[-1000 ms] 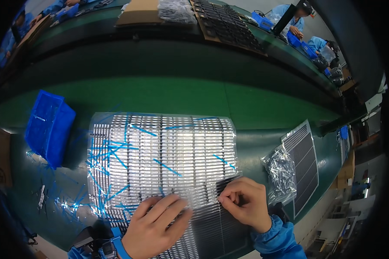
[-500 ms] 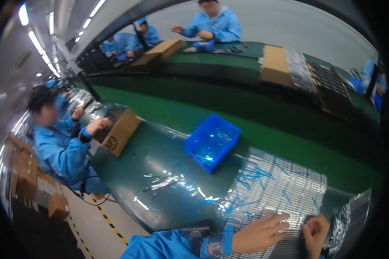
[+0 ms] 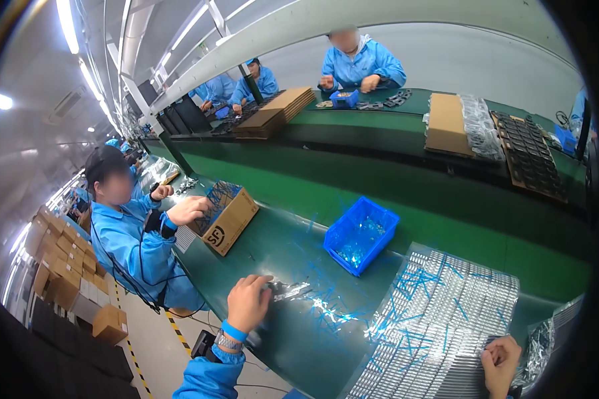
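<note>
Your left hand (image 3: 248, 304) has moved off the silver-striped sheet (image 3: 486, 299) to its left, fingers loosely bent and partly open beside loose silver strips (image 3: 293, 291); whether it grips any, I can't tell. Your right hand (image 3: 501, 359) stays curled at the sheet's right edge, its hold hidden. Between your hands, blue strips (image 3: 460, 308) lie on the sheet; beyond them, a blue bin (image 3: 361, 236) rests on the surface (image 3: 296, 356).

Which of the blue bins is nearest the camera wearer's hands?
The bin on the near green worktable, to the right of the left hand; the other blue bins stand across on the far bench.
</note>
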`<state>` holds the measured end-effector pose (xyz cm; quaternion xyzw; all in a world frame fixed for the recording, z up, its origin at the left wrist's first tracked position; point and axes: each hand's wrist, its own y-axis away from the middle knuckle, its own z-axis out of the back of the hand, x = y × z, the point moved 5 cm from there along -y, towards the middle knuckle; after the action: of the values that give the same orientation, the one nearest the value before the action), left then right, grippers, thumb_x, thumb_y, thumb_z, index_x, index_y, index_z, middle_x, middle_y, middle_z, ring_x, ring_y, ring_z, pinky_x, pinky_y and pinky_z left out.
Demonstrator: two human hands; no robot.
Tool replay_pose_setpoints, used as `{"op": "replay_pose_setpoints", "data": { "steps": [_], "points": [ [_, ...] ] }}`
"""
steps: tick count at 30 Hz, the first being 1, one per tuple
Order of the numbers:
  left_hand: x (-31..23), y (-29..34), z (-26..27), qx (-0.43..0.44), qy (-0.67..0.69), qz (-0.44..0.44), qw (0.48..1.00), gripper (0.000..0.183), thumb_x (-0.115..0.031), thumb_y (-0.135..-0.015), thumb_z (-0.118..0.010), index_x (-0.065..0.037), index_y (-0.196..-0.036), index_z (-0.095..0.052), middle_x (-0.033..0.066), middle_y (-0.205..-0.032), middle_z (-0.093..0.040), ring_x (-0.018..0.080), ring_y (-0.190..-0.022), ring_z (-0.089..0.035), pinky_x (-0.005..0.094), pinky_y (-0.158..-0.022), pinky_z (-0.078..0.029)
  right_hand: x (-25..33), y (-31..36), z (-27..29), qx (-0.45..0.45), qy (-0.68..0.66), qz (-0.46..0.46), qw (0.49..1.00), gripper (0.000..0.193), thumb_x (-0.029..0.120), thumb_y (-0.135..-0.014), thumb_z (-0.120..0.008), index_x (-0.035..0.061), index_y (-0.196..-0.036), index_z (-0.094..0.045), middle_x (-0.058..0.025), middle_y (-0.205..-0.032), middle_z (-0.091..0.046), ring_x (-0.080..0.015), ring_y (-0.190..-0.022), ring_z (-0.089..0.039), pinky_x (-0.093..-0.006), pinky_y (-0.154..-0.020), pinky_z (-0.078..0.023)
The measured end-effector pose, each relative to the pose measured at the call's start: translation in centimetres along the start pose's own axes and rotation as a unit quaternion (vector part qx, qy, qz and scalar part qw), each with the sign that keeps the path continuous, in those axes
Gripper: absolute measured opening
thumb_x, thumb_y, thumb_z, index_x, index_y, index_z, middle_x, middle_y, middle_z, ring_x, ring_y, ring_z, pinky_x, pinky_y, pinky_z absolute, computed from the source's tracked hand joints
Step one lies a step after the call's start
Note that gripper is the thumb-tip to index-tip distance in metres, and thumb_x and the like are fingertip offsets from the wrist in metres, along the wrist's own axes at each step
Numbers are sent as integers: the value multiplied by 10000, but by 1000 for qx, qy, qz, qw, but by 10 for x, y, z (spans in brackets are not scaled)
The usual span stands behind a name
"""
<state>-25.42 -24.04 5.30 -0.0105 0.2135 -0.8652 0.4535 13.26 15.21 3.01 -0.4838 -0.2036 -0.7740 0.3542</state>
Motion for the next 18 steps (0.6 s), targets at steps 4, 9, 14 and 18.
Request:
{"op": "replay_pose_setpoints", "data": {
  "steps": [4, 9, 14, 18],
  "points": [
    [27, -7, -19, 56, 25, 36, 997, 139, -151, -850, -747, -116, -984, -758, 96, -994, -696, 310, -922, -671, 412, -809, -544, 9, -7, -3, 7, 20, 20, 1000, 100, -6, -888, -762, 4, -914, -665, 13, -820, -519, -56, -677, -431, -220, -595, -352],
    [51, -13, -32, 77, 69, 48, 993, 76, -170, -863, -734, -119, -920, -735, 81, -911, -651, 320, -926, -633, 432, -798, -527, 8, -12, -8, 8, 2, 32, 999, 104, 6, -892, -763, 4, -927, -665, 13, -820, -511, -62, -671, -421, -220, -592, -348],
    [29, -15, -26, 51, 67, -18, 996, 52, -90, -882, -687, -59, -893, -646, 115, -861, -615, 341, -886, -620, 436, -769, -511, 10, -31, -14, 64, 9, 67, 996, 137, 14, -892, -761, 10, -1004, -684, 12, -821, -523, -65, -674, -424, -233, -594, -354],
    [42, -17, -35, 10, 95, -28, 995, 44, -23, -898, -623, -24, -910, -580, 167, -867, -608, 393, -851, -607, 452, -754, -496, 16, -69, -33, 209, -156, -43, 964, 177, 24, -907, -739, 22, -1078, -696, -6, -867, -606, -67, -719, -513, -227, -635, -424]
  ]
}}
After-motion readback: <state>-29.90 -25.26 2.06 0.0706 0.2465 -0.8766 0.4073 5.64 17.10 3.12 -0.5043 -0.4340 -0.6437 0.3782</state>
